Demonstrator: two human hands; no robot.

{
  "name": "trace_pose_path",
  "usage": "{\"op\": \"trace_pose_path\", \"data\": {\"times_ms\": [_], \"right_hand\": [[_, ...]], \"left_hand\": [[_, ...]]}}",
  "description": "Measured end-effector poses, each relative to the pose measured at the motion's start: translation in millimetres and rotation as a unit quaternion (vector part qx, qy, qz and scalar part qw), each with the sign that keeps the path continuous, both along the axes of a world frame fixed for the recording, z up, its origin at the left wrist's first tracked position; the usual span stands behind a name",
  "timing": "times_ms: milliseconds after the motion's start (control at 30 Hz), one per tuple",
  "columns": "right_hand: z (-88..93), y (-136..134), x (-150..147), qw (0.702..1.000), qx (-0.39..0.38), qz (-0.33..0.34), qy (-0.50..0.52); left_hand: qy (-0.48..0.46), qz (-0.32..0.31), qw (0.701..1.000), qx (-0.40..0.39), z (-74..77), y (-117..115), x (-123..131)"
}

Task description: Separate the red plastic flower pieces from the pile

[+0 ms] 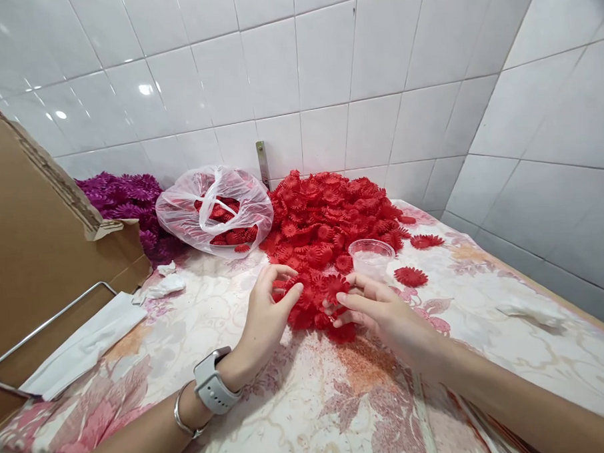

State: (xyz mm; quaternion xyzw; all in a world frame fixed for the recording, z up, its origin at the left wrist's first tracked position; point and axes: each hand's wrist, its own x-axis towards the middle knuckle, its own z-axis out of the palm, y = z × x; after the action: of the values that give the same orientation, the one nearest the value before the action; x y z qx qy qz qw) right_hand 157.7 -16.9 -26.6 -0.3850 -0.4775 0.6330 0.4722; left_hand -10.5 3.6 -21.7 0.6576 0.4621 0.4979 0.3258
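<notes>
A small heap of red artificial flower heads [309, 305] lies between my two hands at the front of a larger red pile. My left hand [270, 301] is at the heap's left side, its thumb and fingers curved and apart, with the fingertips partly hidden among petals. On the right side, my right hand [373, 307] pinches a red flower head [336, 288] between thumb and fingers. Just beyond that hand stands a clear plastic cup [372, 250]. Reddish crumbs are scattered on the cloth below the heap.
The large red flower pile [326, 212] rests against the tiled wall. Left of it sit a clear bag of red flowers [214, 213] and purple flowers [126, 207]. A cardboard box [41, 218] stands at far left. Loose red flowers [411, 276] lie on the floral tablecloth [468, 353].
</notes>
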Motion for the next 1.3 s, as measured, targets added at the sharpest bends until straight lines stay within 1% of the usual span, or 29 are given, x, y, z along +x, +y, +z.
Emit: {"op": "trace_pose_path", "data": {"times_ms": [133,200,333,433,500,567,633,700,767,833,967,1033,1200,1300], "right_hand": [[0.5,-0.8,-1.6,1.0,0.007,0.026,-0.017],[-0.2,-1.9,-2.2,0.999,0.015,0.036,-0.03],[-1.0,-4.2,-1.2,0.995,0.045,0.04,-0.079],[-0.7,-4.0,1.0,0.984,0.097,0.013,-0.146],[-0.5,-2.6,2.2,0.979,0.115,0.0,-0.17],[-0.7,-0.9,2.8,0.98,0.106,0.007,-0.168],[-1.2,0.6,3.1,0.984,0.081,0.01,-0.161],[-1.5,1.5,3.5,0.985,0.066,-0.015,-0.16],[-1.4,1.5,4.1,0.985,0.068,-0.049,-0.148],[-0.9,1.0,4.7,0.985,0.082,-0.07,-0.132],[-0.1,-0.9,4.1,0.982,0.113,-0.063,-0.141],[0.1,-1.6,3.0,0.984,0.11,-0.043,-0.131],[0.2,-1.9,1.6,0.991,0.06,0.028,-0.114],[1.5,-2.9,1.9,0.988,0.068,0.057,-0.125]], "left_hand": [[0.02,-0.103,0.994,-0.037,1.3,-4.7,2.7],[0.035,-0.128,0.99,-0.045,0.5,-7.4,3.8],[0.092,-0.112,0.989,-0.008,-0.2,-10.6,3.8],[0.111,-0.1,0.989,0.014,0.6,-12.1,3.8],[0.113,-0.096,0.989,0.02,0.9,-12.7,3.9],[0.113,-0.089,0.989,0.019,0.9,-12.4,3.7],[0.101,-0.07,0.992,0.012,1.0,-11.6,3.0],[0.074,-0.044,0.996,0.009,1.7,-10.8,2.2],[0.054,-0.032,0.998,0.008,3.1,-10.7,1.7],[0.064,-0.057,0.996,0.006,4.7,-11.7,2.1],[0.099,-0.142,0.985,0.015,5.3,-14.6,4.5],[0.096,-0.152,0.983,0.028,4.4,-15.2,4.9],[0.075,-0.16,0.983,0.044,3.7,-15.5,3.0],[0.064,-0.161,0.984,0.043,5.6,-16.2,2.4]]}}
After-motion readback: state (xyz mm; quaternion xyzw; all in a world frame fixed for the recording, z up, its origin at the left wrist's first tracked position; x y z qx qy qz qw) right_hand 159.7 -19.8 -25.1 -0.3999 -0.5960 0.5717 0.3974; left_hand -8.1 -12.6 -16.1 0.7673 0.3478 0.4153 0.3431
